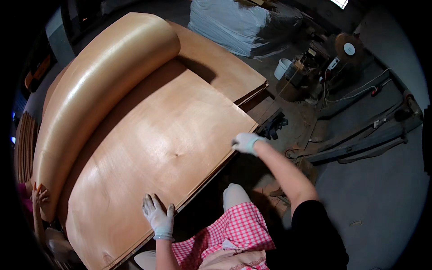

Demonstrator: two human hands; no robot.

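A stack of thin, light-brown wood veneer sheets [157,130] spreads before me, its top face smooth with a small knot. My left hand [157,215], in a white glove with darkened fingertips, lies flat on the top sheet near the close edge, fingers spread. At the right end of that edge is my right hand [245,143], gloved in white, with its fingers curled in. What those fingers grip is hidden. Beyond, a large veneer sheet [101,78] arches over in a wide curl above the stack.
A co-worker's hand [41,195] touches the curled sheet's end at the left. More sheets [220,63] lie behind the stack. At the back stand a plastic-wrapped bundle [225,27], a white bucket [282,68] and a machine with a round disc [348,47]. Metal rails [360,146] run along the right.
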